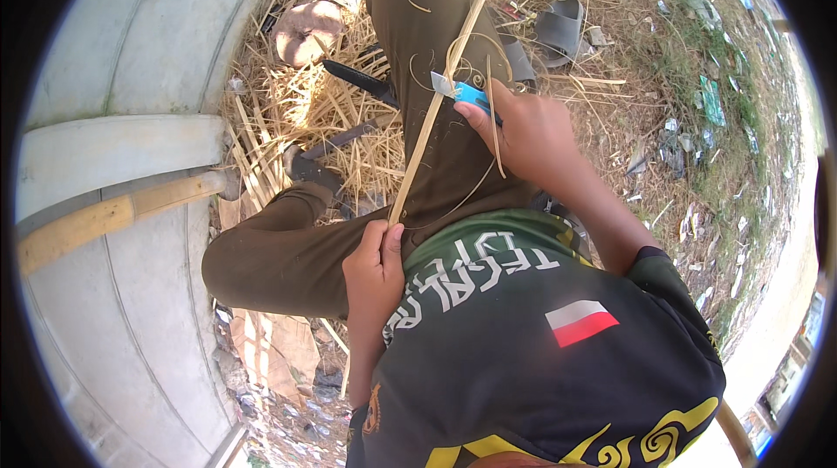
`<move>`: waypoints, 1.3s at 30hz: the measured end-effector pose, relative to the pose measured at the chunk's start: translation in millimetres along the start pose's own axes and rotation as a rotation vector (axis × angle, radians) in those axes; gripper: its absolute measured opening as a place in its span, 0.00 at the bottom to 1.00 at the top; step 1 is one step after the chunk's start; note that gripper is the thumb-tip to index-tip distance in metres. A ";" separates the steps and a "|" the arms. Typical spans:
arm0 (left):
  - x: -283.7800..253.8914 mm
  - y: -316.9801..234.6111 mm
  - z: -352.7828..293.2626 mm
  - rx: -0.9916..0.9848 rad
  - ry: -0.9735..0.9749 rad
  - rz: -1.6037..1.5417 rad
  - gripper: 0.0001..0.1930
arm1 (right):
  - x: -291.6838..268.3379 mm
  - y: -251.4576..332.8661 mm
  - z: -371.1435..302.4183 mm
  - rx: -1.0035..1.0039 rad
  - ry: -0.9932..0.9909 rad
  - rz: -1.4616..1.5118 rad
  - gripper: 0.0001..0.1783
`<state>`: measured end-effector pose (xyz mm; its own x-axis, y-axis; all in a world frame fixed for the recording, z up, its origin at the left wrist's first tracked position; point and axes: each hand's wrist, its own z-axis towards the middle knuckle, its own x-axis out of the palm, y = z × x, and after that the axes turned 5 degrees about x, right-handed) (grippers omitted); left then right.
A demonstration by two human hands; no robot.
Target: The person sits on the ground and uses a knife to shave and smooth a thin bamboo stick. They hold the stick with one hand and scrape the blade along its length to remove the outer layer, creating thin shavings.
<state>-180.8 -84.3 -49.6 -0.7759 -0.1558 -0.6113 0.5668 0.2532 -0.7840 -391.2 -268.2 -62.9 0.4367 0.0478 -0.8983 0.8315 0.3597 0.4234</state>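
My left hand (pixel 375 269) pinches the near end of a long, thin bamboo strip (pixel 422 147), which slants up and away across my right thigh. A blue utility knife (pixel 472 97) is gripped in my right hand (pixel 530 132), its short blade lying across the strip above the middle. Thin curled shavings (pixel 497 141) hang by the knife and rest on my brown trousers (pixel 427 23). One loose curl dangles beside my right fingers.
Split bamboo pieces (pixel 366 163) litter the ground to the left, with a dark blade-like tool (pixel 356 80) and a rounded brownish lump (pixel 307 32) among them. Grey slide sandals (pixel 559 29) lie beyond my knee. A pale wall (pixel 113 154) with a bamboo pole (pixel 122 215) stands left.
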 end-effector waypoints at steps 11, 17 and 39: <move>23.3 -28.3 63.7 0.072 0.051 -0.106 0.14 | -4.9 -3.9 7.4 -0.061 0.084 0.032 0.31; 19.9 -30.6 61.0 0.035 0.096 -0.121 0.14 | 3.7 -8.8 4.1 0.001 -0.004 -0.002 0.31; -20.8 7.7 -35.2 -0.096 0.012 0.020 0.11 | 8.5 -0.4 -1.3 -0.033 -0.062 -0.020 0.31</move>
<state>-170.0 -45.5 -39.1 -0.7684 -0.1387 -0.6247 0.5533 0.3464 -0.7575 -388.3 -266.7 -70.8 0.4417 -0.0173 -0.8970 0.8289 0.3904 0.4006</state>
